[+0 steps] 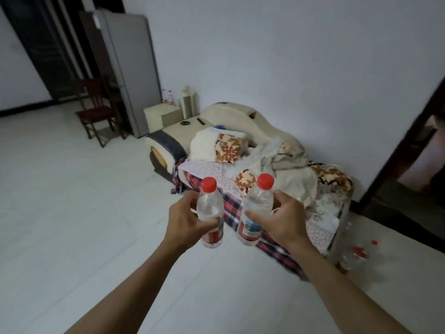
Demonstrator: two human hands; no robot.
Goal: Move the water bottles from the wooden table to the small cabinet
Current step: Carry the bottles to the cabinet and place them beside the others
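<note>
Each grip holds a bottle upright: left hand (186, 219), right hand (279, 219); small cabinet (162, 116) far ahead-left, left hand nearer.

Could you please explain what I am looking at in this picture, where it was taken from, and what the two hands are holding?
There is no machine here: a person wears a wide-angle camera on the head, looking forward and down, so the forearms are their own. The left hand grips one clear plastic water bottle with a red cap, and the right hand grips a second such bottle. Ahead, against the white wall, stands a beige sofa piled with patterned cloths. Beyond it sits a small cream cabinet with two more red-capped bottles on or just behind it, probably the destination.
</note>
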